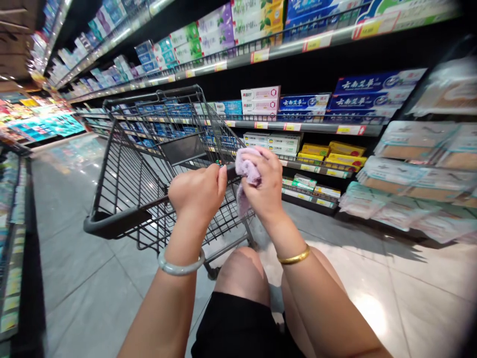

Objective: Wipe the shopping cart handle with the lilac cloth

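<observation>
A dark grey wire shopping cart [119, 224] stands in front of me, its bars running under both hands. My left hand [197, 193] is closed around its near rail, with the thumb on top. My right hand [267, 185] is closed on a crumpled light purple cloth [249, 168], pressed against the same rail to the right of my left hand. One end of the cloth hangs below the rail. The fingertips of my left hand are hidden beneath the bar. A grey panel [184, 149] sits inside the cart.
Behind the cart runs a long shelf [320, 127] of boxed goods, among them blue boxes [303, 102] and yellow boxes [345, 155]. Packaged goods hang on a rack [413, 174] at the right. Another shelf [13, 278] borders the left. My knees [242, 271] are close below the cart.
</observation>
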Action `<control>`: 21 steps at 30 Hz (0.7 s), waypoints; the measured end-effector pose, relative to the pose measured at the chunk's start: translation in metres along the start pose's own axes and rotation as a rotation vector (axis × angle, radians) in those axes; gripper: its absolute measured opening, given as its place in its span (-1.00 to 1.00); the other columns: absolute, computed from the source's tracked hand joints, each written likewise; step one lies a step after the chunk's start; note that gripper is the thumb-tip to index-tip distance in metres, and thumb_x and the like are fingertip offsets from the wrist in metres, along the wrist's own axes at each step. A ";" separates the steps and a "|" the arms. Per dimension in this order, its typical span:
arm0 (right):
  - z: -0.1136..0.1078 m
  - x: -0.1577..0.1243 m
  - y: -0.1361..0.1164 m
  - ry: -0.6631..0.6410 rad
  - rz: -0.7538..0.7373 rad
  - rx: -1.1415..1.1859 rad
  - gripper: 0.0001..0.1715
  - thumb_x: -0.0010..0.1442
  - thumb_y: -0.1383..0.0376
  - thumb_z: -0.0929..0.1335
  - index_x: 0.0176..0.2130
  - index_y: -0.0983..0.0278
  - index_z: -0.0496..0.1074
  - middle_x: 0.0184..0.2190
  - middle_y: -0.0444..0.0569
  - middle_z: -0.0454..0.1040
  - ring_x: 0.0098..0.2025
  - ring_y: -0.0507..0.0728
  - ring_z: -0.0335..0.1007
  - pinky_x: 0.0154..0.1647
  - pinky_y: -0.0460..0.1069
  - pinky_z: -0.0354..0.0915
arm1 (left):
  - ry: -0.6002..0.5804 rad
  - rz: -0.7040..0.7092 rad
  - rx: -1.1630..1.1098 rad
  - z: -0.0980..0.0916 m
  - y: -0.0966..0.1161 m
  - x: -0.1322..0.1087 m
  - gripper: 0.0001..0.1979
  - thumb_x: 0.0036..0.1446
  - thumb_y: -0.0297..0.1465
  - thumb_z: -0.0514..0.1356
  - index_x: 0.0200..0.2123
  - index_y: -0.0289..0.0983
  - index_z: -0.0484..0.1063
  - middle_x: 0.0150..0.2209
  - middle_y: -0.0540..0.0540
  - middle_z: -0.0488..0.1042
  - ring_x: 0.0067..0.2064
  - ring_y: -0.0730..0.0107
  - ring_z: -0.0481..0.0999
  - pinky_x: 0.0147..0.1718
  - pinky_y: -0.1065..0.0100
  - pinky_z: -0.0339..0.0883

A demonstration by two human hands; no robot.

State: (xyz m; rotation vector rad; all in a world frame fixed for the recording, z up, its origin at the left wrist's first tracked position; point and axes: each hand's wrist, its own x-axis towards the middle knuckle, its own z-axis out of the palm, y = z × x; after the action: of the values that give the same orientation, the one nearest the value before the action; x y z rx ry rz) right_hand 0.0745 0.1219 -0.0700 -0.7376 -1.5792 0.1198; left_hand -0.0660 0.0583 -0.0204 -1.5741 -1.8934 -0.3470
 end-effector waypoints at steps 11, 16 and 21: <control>-0.005 0.002 -0.001 0.011 0.007 0.059 -0.50 0.14 0.41 0.35 0.06 0.10 0.46 0.19 0.04 0.38 0.30 0.28 0.26 0.38 0.28 0.18 | 0.030 0.114 -0.008 0.000 -0.009 -0.003 -0.57 0.40 -0.11 0.02 0.26 0.13 0.41 -0.27 -0.06 0.65 -0.35 0.12 0.57 -0.45 0.22 -0.13; -0.002 0.000 0.005 0.037 -0.037 0.001 -0.49 0.09 0.46 0.35 0.03 0.13 0.49 0.15 0.03 0.42 0.24 0.27 0.32 0.34 0.25 0.22 | 0.019 0.111 0.019 -0.002 -0.006 -0.004 -0.65 0.38 -0.11 0.05 -0.02 -0.07 0.57 -0.30 -0.08 0.64 -0.30 0.08 0.60 -0.44 0.20 -0.09; 0.000 0.000 0.002 0.091 -0.112 -0.038 -0.50 0.12 0.46 0.37 0.04 0.13 0.48 0.13 0.03 0.45 0.22 0.25 0.35 0.31 0.24 0.26 | 0.053 0.111 0.032 -0.002 -0.006 -0.003 -0.68 0.38 -0.13 0.06 0.00 -0.07 0.54 -0.33 -0.08 0.64 -0.33 0.08 0.60 -0.45 0.21 -0.09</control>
State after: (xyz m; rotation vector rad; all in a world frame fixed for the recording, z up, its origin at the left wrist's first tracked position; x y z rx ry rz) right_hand 0.0749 0.1237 -0.0714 -0.6735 -1.5352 -0.0256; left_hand -0.0706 0.0534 -0.0200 -1.6252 -1.7550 -0.3055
